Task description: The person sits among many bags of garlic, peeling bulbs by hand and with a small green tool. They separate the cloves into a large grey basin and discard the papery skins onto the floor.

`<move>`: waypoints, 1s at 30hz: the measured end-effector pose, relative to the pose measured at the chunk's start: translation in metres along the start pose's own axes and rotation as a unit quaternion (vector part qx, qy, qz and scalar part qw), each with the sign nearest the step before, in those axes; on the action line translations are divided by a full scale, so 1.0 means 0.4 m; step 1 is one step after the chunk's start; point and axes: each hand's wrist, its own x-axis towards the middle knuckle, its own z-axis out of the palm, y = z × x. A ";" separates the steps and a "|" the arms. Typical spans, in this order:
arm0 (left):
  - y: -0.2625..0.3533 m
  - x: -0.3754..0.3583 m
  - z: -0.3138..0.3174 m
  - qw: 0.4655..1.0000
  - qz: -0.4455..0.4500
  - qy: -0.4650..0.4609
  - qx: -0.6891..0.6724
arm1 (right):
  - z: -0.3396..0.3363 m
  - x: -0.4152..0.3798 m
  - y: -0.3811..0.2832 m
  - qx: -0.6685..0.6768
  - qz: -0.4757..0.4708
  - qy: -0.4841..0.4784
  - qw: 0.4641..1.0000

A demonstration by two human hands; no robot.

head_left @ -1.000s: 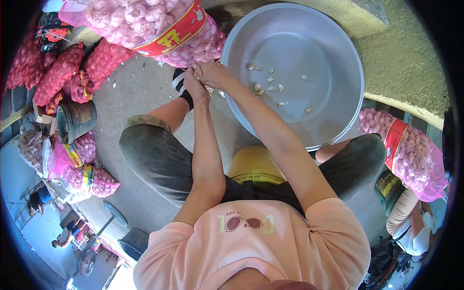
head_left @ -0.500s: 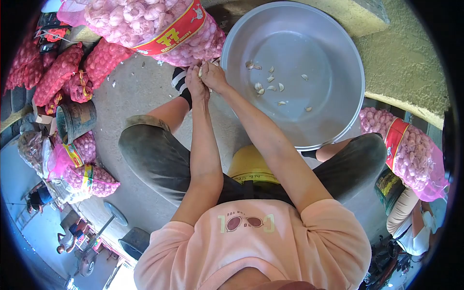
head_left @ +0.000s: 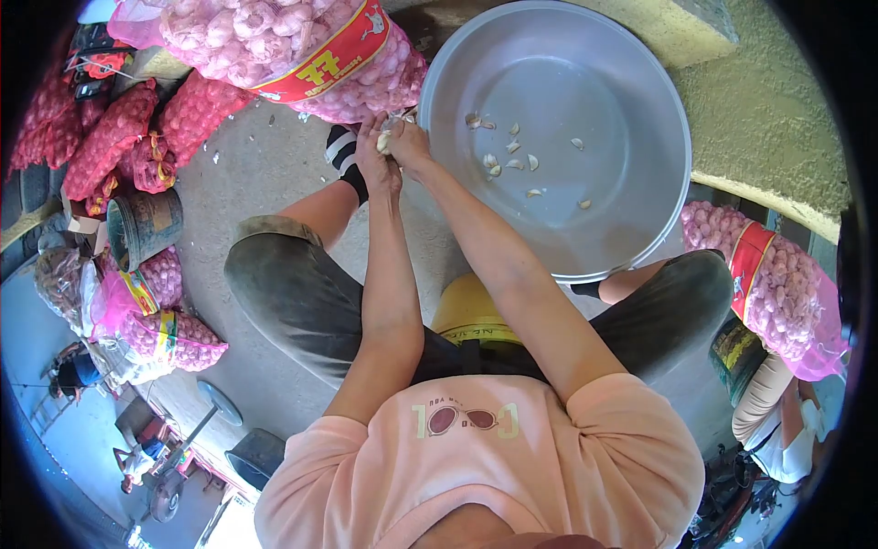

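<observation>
A pale piece of garlic sits between my two hands, in front of the big mesh sack. My left hand is closed around it from the left. From the right, my right hand presses its curled fingers against the garlic; its fingertips are partly hidden. Just right of my hands stands a large grey basin, with several loose garlic cloves scattered on its bottom. The mesh sack of garlic bulbs, with a red and yellow label, reaches almost to my fingers.
A yellow bucket stands between my legs. Red mesh sacks and a dark bucket are on the left. Another garlic sack lies at the right, near a seated person. A concrete ledge borders the basin.
My hands have shifted slightly and turned, so more of the pale garlic shows between them. At the lower left, a distant person has changed posture. The cloves lie as before.
</observation>
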 end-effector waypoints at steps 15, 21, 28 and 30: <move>0.036 0.027 -0.040 0.993 0.003 0.039 -0.114 | -0.035 0.029 -0.050 -0.048 -0.161 -0.158 0.973; 0.039 0.028 -0.012 0.999 0.016 0.025 -0.027 | -0.040 0.031 -0.057 -0.059 -0.154 -0.106 0.981; 0.046 0.026 0.006 0.993 0.063 -0.010 -0.098 | -0.029 0.049 -0.065 0.192 0.123 -0.156 0.961; 0.050 0.030 -0.010 0.991 0.077 0.007 -0.110 | -0.036 0.048 -0.054 0.063 0.022 -0.101 0.993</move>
